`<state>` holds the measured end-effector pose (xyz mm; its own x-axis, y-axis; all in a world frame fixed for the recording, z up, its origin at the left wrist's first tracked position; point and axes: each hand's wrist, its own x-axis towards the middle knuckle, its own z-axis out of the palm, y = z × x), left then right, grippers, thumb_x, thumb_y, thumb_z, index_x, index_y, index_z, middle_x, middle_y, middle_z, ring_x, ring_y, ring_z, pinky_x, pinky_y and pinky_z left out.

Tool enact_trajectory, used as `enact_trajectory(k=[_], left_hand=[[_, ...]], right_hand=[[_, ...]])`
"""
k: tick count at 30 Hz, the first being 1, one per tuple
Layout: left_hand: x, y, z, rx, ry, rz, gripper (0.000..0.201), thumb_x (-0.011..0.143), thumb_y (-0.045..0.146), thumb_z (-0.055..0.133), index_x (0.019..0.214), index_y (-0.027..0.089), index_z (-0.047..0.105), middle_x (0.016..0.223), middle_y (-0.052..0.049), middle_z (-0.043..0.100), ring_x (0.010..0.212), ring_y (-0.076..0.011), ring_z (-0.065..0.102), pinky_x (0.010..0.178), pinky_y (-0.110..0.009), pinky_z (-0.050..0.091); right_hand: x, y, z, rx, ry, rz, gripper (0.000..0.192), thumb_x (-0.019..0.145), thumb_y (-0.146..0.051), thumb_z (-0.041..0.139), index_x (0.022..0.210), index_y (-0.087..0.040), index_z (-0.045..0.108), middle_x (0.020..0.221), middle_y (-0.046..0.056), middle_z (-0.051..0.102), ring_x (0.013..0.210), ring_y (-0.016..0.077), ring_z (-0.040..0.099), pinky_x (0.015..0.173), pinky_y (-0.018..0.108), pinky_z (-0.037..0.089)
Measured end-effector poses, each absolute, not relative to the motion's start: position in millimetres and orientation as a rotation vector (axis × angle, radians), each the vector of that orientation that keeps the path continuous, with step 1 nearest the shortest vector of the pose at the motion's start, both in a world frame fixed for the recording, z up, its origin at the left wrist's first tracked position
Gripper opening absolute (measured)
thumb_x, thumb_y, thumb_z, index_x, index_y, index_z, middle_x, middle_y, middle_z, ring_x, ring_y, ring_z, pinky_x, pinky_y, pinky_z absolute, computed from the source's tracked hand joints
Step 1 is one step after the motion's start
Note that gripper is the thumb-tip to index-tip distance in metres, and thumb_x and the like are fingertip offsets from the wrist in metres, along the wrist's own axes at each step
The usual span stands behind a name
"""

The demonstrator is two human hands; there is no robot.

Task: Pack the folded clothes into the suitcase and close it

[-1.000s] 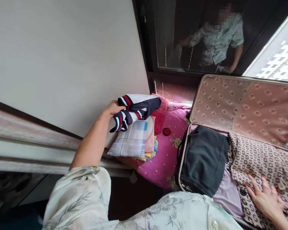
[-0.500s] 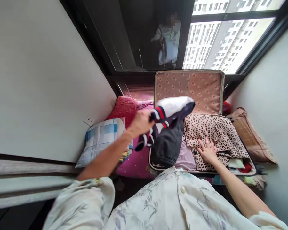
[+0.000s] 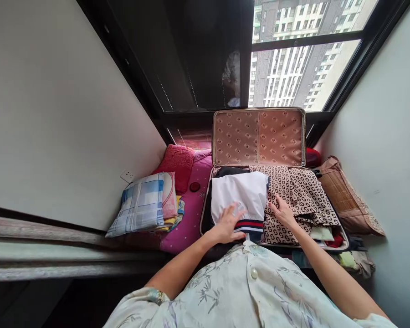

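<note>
— What is the person doing at the suitcase [image 3: 259, 136]?

— Both hands are lying on the clothes packed inside it. The left hand [image 3: 228, 224] is pressing flat on a folded white garment [image 3: 241, 196], fingers spread and open, not gripping anything. The garment is sitting in the left half of the open case, towards its near edge, and its navy, red and white striped cuff [image 3: 248, 225] is lying just beside that hand.

— And the other hand?

— The right hand [image 3: 283, 212] is resting palm down on a brown patterned garment [image 3: 302, 191], fingers stretched out and loose, right at the white garment's right edge. The patterned piece is filling the right half of the case.

— Is anything showing under the white one?

— A dark garment [image 3: 229, 171] is peeking out at the far left corner of the case, beneath the white fabric. I cannot tell how far it runs underneath.

— How is the lid standing?

— The lid is standing upright against the window [image 3: 294, 68], showing its pink patterned lining.

— What is lying around the case?

— It is sitting on a pink bedspread [image 3: 191, 214]. To the left, by the wall, a blue checked pillow [image 3: 140, 205] is lying on top of a small stack of folded cloth, and a red cushion [image 3: 177, 161] is lying behind it in the far left corner. A brown woven bag [image 3: 348, 198] is leaning by the case's right edge.
</note>
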<state>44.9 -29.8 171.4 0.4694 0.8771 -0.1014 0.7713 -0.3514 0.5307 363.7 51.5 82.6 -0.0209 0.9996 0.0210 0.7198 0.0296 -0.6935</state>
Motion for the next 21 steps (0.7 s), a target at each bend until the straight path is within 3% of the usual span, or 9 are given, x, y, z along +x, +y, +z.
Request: enact_trajectory(k=[3,6,9,14,17,21], left_hand=[[27.8,-7.6,168.9,1.82,1.942,0.605,0.08,0.085,0.05,0.074,0.155,0.026,0.046,0.167,-0.018,0.027,0.151,-0.042,0.033,0.121,-0.056,0.033],[19.5,28.6,160.3,1.391,2.142,0.819,0.081,0.087,0.04,0.072,0.157,0.015,0.039,0.155,-0.024,0.045,0.146,-0.0385,0.043,0.12,-0.052,0.037],[14.5,64.0,163.0,1.3,1.917,1.003,0.088,0.08,0.025,0.077,0.158,0.018,0.038,0.154,-0.02,0.051,0.139,-0.0335,0.053,0.117,-0.048,0.043],[1.9,102.5,181.8,1.407,1.387,1.318,0.088,0.076,0.016,0.068,0.16,0.02,0.04,0.155,-0.011,0.054,0.134,-0.0261,0.057,0.115,-0.043,0.048],[-8.4,107.1,179.5,1.489,1.573,1.169,0.09,0.075,0.019,0.073,0.159,0.025,0.042,0.161,-0.011,0.047,0.143,-0.0331,0.048,0.121,-0.051,0.04],[-4.8,91.1,164.8,1.592,2.123,0.665,0.092,0.079,0.029,0.078,0.161,0.03,0.038,0.173,-0.016,0.021,0.154,-0.0484,0.024,0.118,-0.071,0.027]], right_hand=[[336.4,68.5,95.5,-1.577,-1.608,0.935,0.079,0.092,-0.061,0.049,0.157,-0.017,0.04,0.151,0.018,0.055,0.126,0.0306,0.06,0.106,0.047,0.05],[303.9,82.6,110.4,-1.488,-1.516,1.017,0.091,0.085,-0.051,0.062,0.163,-0.017,0.029,0.164,0.016,0.041,0.139,0.0291,0.05,0.112,0.045,0.046],[283.7,98.3,132.8,-1.389,-1.588,1.053,0.092,0.079,-0.029,0.061,0.164,-0.017,0.028,0.163,0.013,0.043,0.144,0.0279,0.045,0.121,0.047,0.037],[294.3,128.6,173.8,-1.22,-1.999,1.08,0.091,0.07,-0.013,0.058,0.16,-0.023,0.043,0.152,0.009,0.056,0.139,0.0285,0.052,0.12,0.045,0.039],[310.8,133.0,179.2,-1.483,-2.152,0.853,0.09,0.078,-0.022,0.067,0.163,-0.027,0.037,0.156,0.014,0.05,0.136,0.0337,0.054,0.116,0.05,0.041],[323.2,120.1,166.9,-1.914,-2.133,0.341,0.088,0.087,-0.052,0.069,0.164,-0.034,0.031,0.172,0.02,0.018,0.147,0.0498,0.036,0.107,0.07,0.039]])
